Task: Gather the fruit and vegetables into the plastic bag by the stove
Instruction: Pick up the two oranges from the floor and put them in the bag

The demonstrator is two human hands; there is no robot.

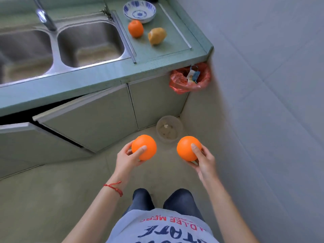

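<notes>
**An orange in each hand, two more pieces waiting by the sink**

Standing at the corner of the kitchen, the person holds both arms out in front of the body over the floor. The left hand [128, 156], with a red string bracelet [114, 187] at the wrist, has its grip curled round the left orange [144, 147]: the thumb lies across the near face of the fruit and the other fingers wrap behind and under it. The right hand [204, 159] grips the right orange [188, 148] in much the same way, one finger laid over the top and the rest cupped beneath. Both grips are closed about as far as the round fruit allows; the two oranges are held apart, at about the same height.

Just beyond them on the floor, in the corner by the cabinet, stands a clear plastic tub [169, 129]. A cabinet door [84, 118] under the sink hangs ajar. A red plastic bag [180, 81] with some scraps inside sits under the corner of the green surface [108, 76], next to the wall.

Up on that surface, right of the steel double sink [70, 44], a third orange [135, 28] rests just beside a yellowish-brown fruit [156, 36], not quite touching. Behind them is a blue-and-white bowl [139, 11]. The tap [43, 14] rises at the back of the sink.
</notes>
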